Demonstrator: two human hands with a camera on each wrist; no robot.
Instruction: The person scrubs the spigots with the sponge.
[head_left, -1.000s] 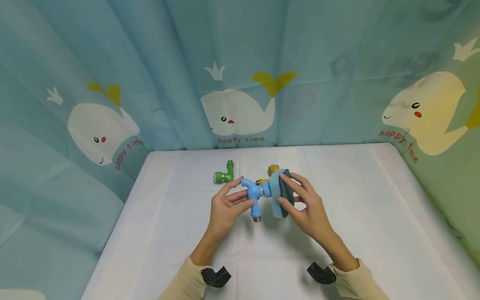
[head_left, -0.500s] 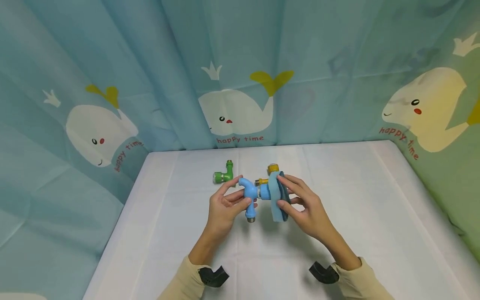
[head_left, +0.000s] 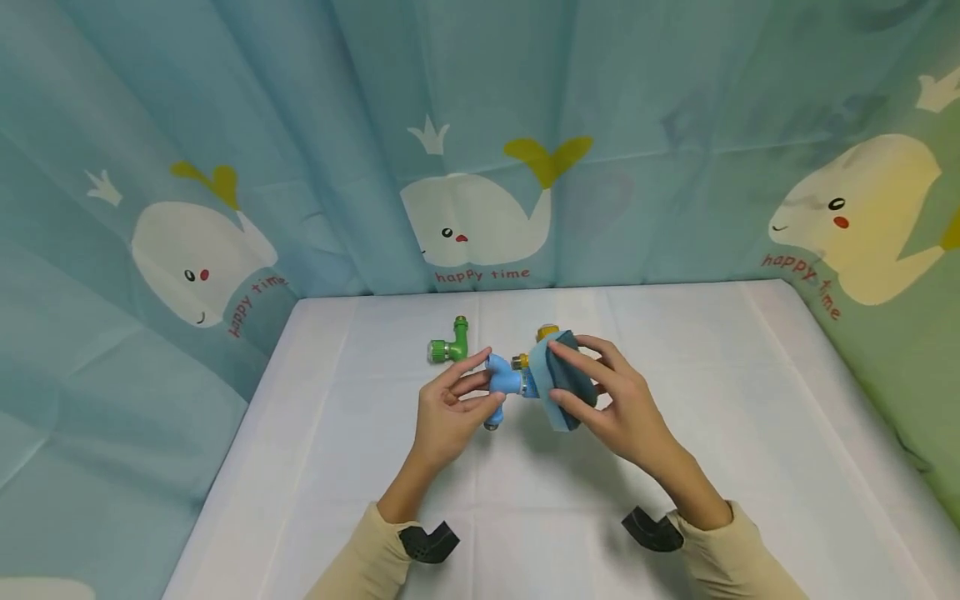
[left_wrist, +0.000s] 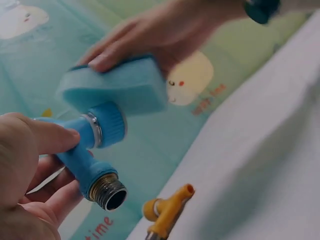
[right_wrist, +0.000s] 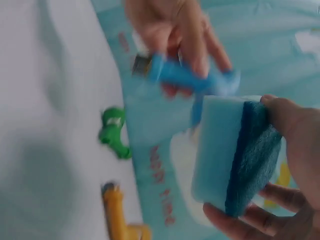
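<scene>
My left hand (head_left: 444, 417) pinches a light-blue plastic faucet (head_left: 507, 382) between thumb and fingers, above the table. Its ribbed collar (left_wrist: 111, 124) and threaded metal end (left_wrist: 109, 192) show in the left wrist view. In my right hand (head_left: 628, 408) is a two-layer sponge (head_left: 573, 382), pale blue on one side and with a dark teal scrub layer (right_wrist: 257, 150) on the other. Fingers and thumb grip it by its edges. The sponge's pale side lies against the ribbed collar. In the right wrist view the sponge hides part of the faucet.
A green faucet (head_left: 457, 343) lies on the white table (head_left: 360, 467), beyond my left hand. Behind the sponge lies a yellow faucet (head_left: 548, 331), partly hidden. Curtains (head_left: 337, 167) printed with whales hang around the table's back and sides.
The blue faucet has turned, its threaded lower end now swung slightly left and foreshortened. My right hand has tilted the sponge, so more of its dark layer shows. Both grips stay.
</scene>
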